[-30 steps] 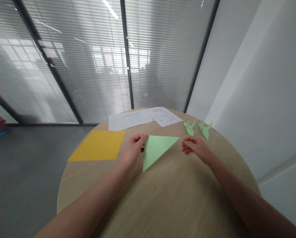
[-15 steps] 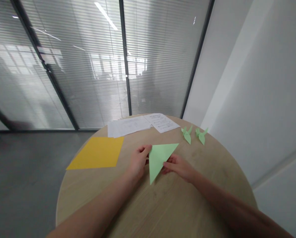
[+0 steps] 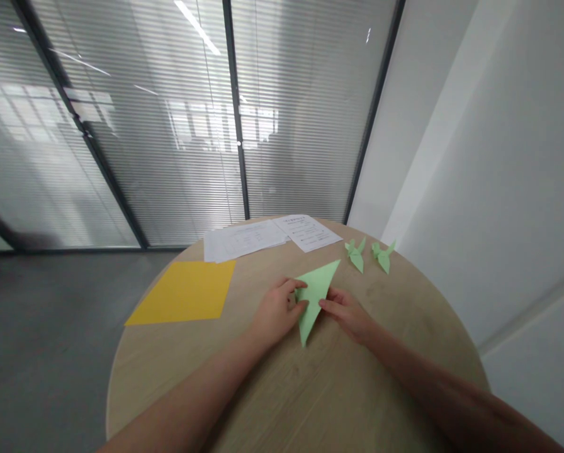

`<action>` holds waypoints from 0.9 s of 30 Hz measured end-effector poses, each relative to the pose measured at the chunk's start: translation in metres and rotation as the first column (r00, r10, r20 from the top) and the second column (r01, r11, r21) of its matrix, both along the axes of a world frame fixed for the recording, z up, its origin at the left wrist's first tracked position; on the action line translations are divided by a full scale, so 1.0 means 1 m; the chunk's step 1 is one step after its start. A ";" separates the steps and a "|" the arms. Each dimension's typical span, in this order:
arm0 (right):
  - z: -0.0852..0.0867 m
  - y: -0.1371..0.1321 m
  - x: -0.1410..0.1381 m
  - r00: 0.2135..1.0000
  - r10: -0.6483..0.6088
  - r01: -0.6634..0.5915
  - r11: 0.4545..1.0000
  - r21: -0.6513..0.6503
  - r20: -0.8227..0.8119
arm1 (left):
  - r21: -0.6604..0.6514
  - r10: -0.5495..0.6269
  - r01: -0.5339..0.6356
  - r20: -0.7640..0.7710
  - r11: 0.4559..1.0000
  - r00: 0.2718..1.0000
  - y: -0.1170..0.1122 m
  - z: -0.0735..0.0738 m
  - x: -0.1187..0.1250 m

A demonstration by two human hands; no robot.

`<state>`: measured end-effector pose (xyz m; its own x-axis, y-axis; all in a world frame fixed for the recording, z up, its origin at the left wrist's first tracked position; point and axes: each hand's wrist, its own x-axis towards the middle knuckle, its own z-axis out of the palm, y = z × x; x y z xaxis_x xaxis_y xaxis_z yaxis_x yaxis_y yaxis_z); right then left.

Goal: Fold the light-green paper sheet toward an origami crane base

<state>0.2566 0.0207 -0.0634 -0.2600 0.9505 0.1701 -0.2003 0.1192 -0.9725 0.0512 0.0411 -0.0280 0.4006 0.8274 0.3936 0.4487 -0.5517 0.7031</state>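
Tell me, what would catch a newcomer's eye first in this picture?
At the middle of the round wooden table, a light green folded paper triangle is pinched between the person's left hand and right hand. A flat yellow square paper sheet lies to its left, and two small green folded paper figures stand beyond it.

The one camera is riding on the person's head, looking forward and down across the round bench. It is sitting close over the near edge. Both forearms are coming in from the bottom corners, and the left hand and right hand are meeting on the green paper just below the middle of the frame. The view is facing a glass wall with blinds beyond the far rim. It is taking in grey floor on the left and a white wall on the right.
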 end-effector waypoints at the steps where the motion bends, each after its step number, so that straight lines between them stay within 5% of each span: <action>1: 0.000 0.000 0.001 1.000 0.016 -0.015 1.000 0.015 -0.012 | -0.026 -0.033 0.033 0.007 0.999 0.999 -0.002 0.000 0.001; 13: -0.002 0.003 0.008 1.000 0.007 -0.007 0.997 0.071 -0.005 | -0.315 -0.322 0.348 0.133 0.883 0.937 -0.011 0.010 -0.004; 27: 0.008 -0.004 0.007 0.994 0.037 -0.049 0.992 0.116 0.106 | -0.289 -0.392 0.430 0.181 0.856 0.902 -0.009 0.013 -0.009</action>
<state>0.2637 0.0167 -0.0558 -0.3222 0.9128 0.2509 -0.1068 0.2283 -0.9677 0.0422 0.0319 -0.0148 0.7004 0.6841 0.2034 0.1384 -0.4098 0.9016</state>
